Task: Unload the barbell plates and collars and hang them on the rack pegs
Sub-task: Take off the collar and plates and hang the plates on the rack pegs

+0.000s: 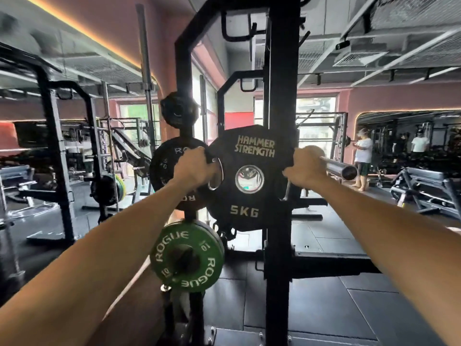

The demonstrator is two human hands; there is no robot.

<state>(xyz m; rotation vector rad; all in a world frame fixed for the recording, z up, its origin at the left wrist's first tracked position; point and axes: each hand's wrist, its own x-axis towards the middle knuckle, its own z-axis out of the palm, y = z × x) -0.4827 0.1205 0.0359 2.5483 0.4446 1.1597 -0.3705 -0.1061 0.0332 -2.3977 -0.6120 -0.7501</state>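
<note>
Head view: both hands grip one black 5 kg plate [245,178] upright before the rack upright [282,146], left hand [197,168] curled on its left edge, right hand [305,166] on its right edge. Its centre hole faces far; I cannot see a free peg behind it. Left, three plates hang, including the green plate [187,255]. One bare barbell sleeve [341,168] points right.
</note>
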